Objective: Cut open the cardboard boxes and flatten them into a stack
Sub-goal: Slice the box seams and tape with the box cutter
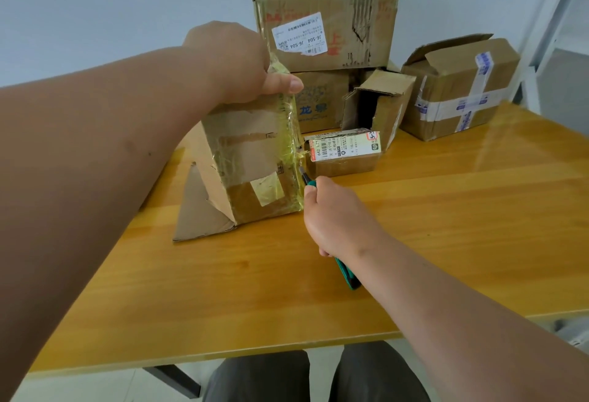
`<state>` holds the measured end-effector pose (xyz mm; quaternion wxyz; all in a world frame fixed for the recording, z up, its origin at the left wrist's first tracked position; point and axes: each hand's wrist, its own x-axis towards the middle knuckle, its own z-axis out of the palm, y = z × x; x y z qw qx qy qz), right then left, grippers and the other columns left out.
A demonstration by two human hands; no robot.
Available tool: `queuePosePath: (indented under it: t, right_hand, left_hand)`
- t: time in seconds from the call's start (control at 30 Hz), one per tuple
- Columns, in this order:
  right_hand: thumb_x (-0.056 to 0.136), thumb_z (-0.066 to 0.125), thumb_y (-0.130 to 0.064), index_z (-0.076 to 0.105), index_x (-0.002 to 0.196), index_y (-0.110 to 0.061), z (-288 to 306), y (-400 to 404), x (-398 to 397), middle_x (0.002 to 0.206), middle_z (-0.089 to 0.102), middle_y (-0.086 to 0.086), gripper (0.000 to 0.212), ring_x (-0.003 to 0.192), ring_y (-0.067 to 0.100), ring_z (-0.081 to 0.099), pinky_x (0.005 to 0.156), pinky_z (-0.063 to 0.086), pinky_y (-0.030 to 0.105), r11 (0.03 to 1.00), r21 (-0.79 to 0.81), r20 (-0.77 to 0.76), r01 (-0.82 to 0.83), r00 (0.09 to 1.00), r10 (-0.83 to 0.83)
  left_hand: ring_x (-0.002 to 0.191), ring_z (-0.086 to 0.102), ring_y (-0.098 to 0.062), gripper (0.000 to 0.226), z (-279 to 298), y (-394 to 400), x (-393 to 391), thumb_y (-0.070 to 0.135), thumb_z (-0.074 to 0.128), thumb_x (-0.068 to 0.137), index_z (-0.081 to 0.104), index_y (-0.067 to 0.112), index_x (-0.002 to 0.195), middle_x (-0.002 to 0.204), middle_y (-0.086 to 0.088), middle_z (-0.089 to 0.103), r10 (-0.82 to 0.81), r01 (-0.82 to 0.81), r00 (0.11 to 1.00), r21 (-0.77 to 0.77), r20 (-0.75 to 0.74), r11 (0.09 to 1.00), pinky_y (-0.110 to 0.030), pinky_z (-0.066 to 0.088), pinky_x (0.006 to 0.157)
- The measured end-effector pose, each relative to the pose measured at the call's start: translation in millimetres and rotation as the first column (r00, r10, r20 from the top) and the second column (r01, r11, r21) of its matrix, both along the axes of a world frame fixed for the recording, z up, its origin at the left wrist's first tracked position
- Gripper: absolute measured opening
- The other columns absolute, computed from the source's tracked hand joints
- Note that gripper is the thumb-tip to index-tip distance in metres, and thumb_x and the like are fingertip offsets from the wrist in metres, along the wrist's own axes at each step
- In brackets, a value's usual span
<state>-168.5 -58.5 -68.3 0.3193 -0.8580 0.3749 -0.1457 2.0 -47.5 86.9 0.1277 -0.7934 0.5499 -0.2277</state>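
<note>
Gripping tape-glossed cardboard box [251, 159], green knife [345, 271]

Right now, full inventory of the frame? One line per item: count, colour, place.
taped box: 1, brown with yellowish tape, upright at table centre-left, one bottom flap splayed out
utility knife: 1, teal handle, blade tip at the taped box's right edge
large box: 1, brown, white label, top of the rear stack, flaps open
printed box: 1, brown, blue print, under the large box
small open box: 1, brown, behind the labelled one
small labelled box: 1, brown, right of the taped box
white-taped box: 1, brown, far right
table: 1, yellow wood
left hand: grips the taped box's top
right hand: fingers curled round the knife
</note>
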Motion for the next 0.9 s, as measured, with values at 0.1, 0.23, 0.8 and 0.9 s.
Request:
queuePosePath:
  t: [0.1,0.23,0.8,0.9]
  right_hand:
    - [0.106,0.03,-0.026,0.046,0.127,-0.011,-5,2,4,0.074,0.065,0.009,0.03,0.058,0.018,0.068,0.061,0.061,0.033,0.993,0.111,-0.162,0.049,0.986,-0.031]
    - [0.097,0.036,-0.009,0.031,0.149,-0.004,1,5,13,0.08,0.07,0.02,0.053,0.054,0.023,0.066,0.066,0.06,0.033,0.973,0.198,-0.409,0.119,0.912,-0.029]
    - [0.107,0.026,-0.033,0.045,0.097,-0.017,5,2,6,0.074,0.054,-0.001,0.027,0.062,0.012,0.056,0.052,0.04,0.028,0.994,-0.103,-0.008,0.04,0.999,-0.041]
    - [0.108,0.026,-0.032,0.044,0.097,-0.018,0,4,4,0.071,0.053,-0.003,0.025,0.06,0.011,0.052,0.05,0.034,0.026,0.989,-0.138,0.014,0.05,0.999,-0.049]
  left_hand:
    - [0.065,0.053,-0.024,0.103,-1,1,-2,0.09,0.007,0.063,0.069,0.012,0.086,0.07,-0.007,0.057,-0.007,0.007,1.0,-0.003,0.011,1.0,-0.035,0.044,0.059]
    - [0.064,0.054,-0.025,0.103,-2,0,-3,0.09,0.006,0.061,0.067,0.01,0.084,0.069,-0.007,0.057,-0.016,0.016,1.0,0.003,0.022,1.0,-0.034,0.043,0.058]
    - [0.065,0.053,-0.026,0.107,-2,0,0,0.09,0.004,0.059,0.067,0.008,0.087,0.069,-0.008,0.056,-0.049,0.05,0.999,-0.009,0.009,0.999,-0.032,0.037,0.054]
    - [0.066,0.054,-0.026,0.109,-3,0,2,0.091,0.003,0.06,0.069,0.009,0.089,0.07,-0.007,0.057,-0.051,0.052,0.998,-0.018,0.024,0.999,-0.032,0.035,0.052]
